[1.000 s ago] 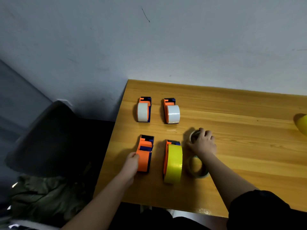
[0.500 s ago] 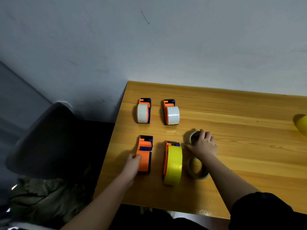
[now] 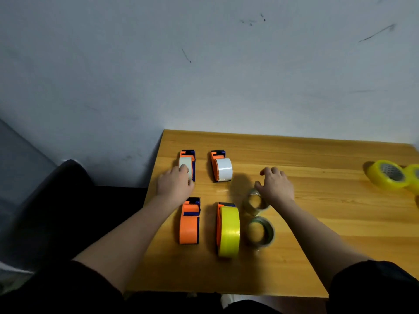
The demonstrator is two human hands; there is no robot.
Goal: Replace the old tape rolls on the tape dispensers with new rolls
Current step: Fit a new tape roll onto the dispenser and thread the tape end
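Four orange-and-blue tape dispensers stand in two rows on the wooden table [image 3: 294, 257]. The far left dispenser [image 3: 189, 159] carries a white roll, and my left hand [image 3: 175, 183] rests on that roll with fingers curled over it. The far right dispenser [image 3: 221, 168] also carries a white roll. The near left dispenser [image 3: 189, 223] has no roll. The near right dispenser [image 3: 227, 232] carries a yellow roll. My right hand [image 3: 275, 185] hovers with spread fingers just above a thin clear roll [image 3: 255, 203]. A second thin roll [image 3: 260, 231] lies nearer me.
Yellow new rolls [image 3: 388, 177] lie at the table's far right edge. A dark chair [image 3: 56, 200] stands left of the table. The grey wall [image 3: 204, 75] runs right behind the table's back edge.
My left hand left the near left dispenser and moved forward onto the far left dispenser's white roll. My right hand lifted off the clear roll and moved forward and right.
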